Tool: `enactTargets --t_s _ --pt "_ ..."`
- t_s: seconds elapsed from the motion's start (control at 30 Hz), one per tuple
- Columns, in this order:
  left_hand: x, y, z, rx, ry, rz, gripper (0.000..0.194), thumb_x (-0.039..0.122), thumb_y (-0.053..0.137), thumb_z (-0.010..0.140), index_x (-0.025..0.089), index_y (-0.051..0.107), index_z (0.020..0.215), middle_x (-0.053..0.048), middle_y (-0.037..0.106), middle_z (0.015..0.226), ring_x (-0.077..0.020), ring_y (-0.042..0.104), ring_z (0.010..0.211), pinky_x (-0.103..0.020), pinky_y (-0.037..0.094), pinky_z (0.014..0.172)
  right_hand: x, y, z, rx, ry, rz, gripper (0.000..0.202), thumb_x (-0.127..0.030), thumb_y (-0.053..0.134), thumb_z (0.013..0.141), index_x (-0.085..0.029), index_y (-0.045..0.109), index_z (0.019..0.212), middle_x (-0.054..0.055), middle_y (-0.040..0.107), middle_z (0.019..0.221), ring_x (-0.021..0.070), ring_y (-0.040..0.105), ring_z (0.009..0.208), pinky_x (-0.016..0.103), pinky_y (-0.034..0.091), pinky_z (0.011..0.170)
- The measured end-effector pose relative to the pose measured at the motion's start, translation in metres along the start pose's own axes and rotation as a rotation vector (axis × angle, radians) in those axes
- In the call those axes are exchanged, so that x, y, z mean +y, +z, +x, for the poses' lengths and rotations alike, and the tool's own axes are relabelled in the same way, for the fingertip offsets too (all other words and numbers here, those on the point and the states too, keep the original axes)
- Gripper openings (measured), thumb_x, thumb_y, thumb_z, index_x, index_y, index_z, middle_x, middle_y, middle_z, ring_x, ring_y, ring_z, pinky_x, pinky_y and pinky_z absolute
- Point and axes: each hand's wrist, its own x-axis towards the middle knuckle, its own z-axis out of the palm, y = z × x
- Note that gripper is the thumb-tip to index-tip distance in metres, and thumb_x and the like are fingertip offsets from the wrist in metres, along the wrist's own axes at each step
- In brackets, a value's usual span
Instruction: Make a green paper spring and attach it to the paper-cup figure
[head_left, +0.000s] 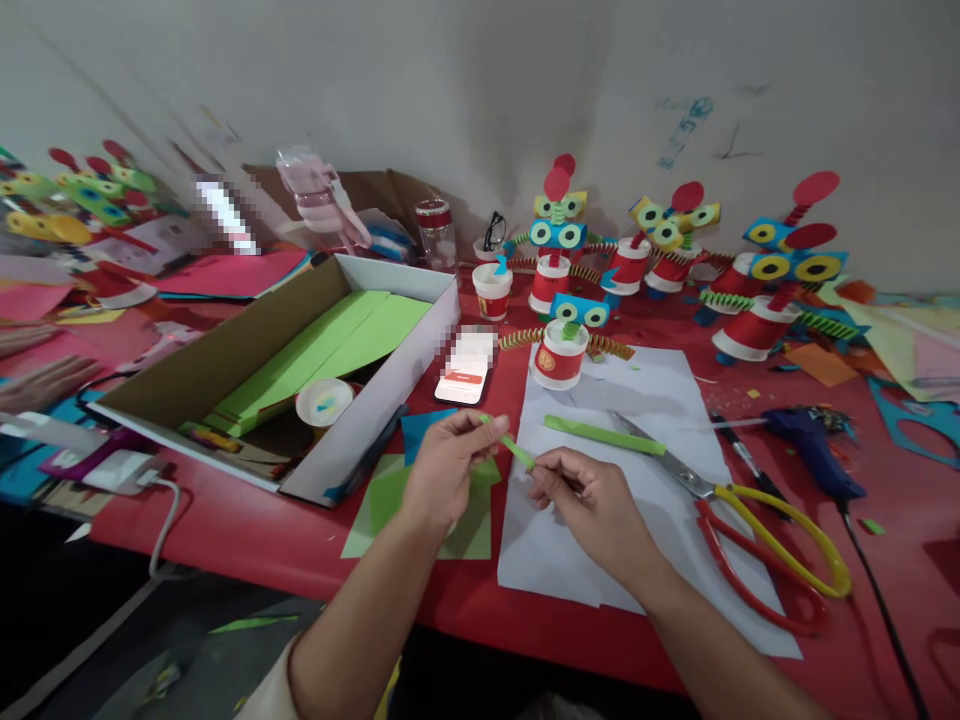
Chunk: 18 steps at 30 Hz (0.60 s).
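Between my two hands a narrow green paper strip (517, 452) is stretched over the edge of the white paper sheets (555, 540). My left hand (450, 465) pinches its upper left end, and my right hand (589, 500) pinches its lower right end. Under my left hand lie green paper pieces (375, 535) and a blue one (420, 432). Another, longer green strip (592, 433) rests on the white sheets, touching the blades of scissors (694, 482) with red and yellow handles. Just beyond stands a paper cup figure (559, 355) with folded paper arms and a blue eye piece.
An open box (367, 430) with green paper and a cup stands at left. A phone (461, 370) lies beside it. At right are a black pen (750, 460) and a blue glue gun (814, 450). Several cup figures (757, 325) line the back. Another person's hand (52, 385) rests far left.
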Motion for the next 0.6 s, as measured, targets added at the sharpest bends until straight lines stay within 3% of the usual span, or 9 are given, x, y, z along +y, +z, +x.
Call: enactTargets --t_s 0.1,0.17,0.27,0.37,0.6 --pt "0.009 -0.005 0.006 -0.021 0.035 0.079 0.030 0.033 0.084 0.059 0.015 0.060 0.057 0.003 0.054 0.053 -0.0057 0.047 0.049 -0.018 0.035 0.047 0.000 -0.002 0.001 0.012 0.019 0.015 0.020 -0.032 0.054 0.088 -0.020 0.064 0.075 0.000 0.067 0.063 0.0145 0.066 0.059 0.024 0.052 0.057" --pt "0.015 -0.008 0.009 -0.120 0.028 0.118 0.025 0.038 0.079 0.066 0.016 0.067 0.073 0.000 0.063 0.063 -0.0093 0.057 0.058 -0.019 0.041 0.052 0.001 -0.003 0.002 0.039 0.038 0.039 0.021 -0.033 0.055 0.086 -0.020 0.063 0.073 0.000 0.066 0.061 0.0143 0.065 0.057 0.024 0.052 0.056" --pt "0.021 -0.011 0.013 -0.300 0.052 0.160 0.032 0.028 0.080 0.066 0.020 0.069 0.095 -0.003 0.071 0.079 -0.0142 0.065 0.073 -0.024 0.050 0.065 0.002 -0.005 0.003 0.057 0.068 0.079 0.020 -0.034 0.056 0.085 -0.019 0.062 0.072 0.000 0.066 0.061 0.0136 0.064 0.056 0.024 0.052 0.055" --pt "0.023 -0.013 0.016 -0.312 0.105 0.207 0.024 0.018 0.081 0.061 0.017 0.071 0.083 -0.003 0.070 0.072 -0.0134 0.064 0.068 -0.023 0.051 0.065 0.002 -0.005 0.002 0.049 0.072 0.092 0.019 -0.033 0.055 0.084 -0.019 0.062 0.072 0.000 0.066 0.062 0.0140 0.064 0.057 0.025 0.052 0.056" --pt "0.018 -0.014 0.015 -0.303 0.078 0.218 0.016 0.019 0.080 0.064 0.016 0.069 0.076 -0.002 0.070 0.069 -0.0110 0.062 0.061 -0.021 0.049 0.058 0.004 -0.005 0.002 -0.024 0.076 0.031 0.012 -0.028 0.056 0.084 -0.020 0.063 0.079 0.001 0.069 0.068 0.0155 0.066 0.063 0.027 0.053 0.061"
